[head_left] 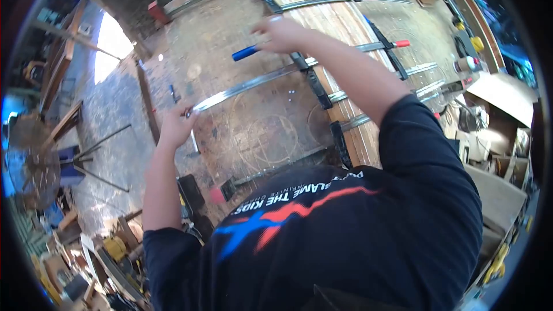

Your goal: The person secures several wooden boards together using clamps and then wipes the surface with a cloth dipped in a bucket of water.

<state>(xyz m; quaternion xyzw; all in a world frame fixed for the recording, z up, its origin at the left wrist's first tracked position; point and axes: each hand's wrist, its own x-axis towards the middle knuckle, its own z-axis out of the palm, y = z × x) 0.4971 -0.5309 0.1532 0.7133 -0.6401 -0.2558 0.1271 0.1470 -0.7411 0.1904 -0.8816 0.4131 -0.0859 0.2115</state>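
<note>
Silver metal clamp bar [242,87] in left hand [175,125]

Left fingers closed on the bar's end. Right hand [282,34] beside blue cylindrical handle [245,53]; blurred, can't tell if gripped. Bar's long axis runs rightward and away, over scuffed brown bench [230,129], toward pale striped wood panel [340,20]; right hand nearer panel. Black shirt [357,242] print: "BLAME THE KIDS".

Both arms [358,73] forward, left hand [177,127] off left, right hand [282,34] farther ahead

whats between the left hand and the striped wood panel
In the head view, a metal clamp bar runs across most of that stretch, over the worktable.
</note>
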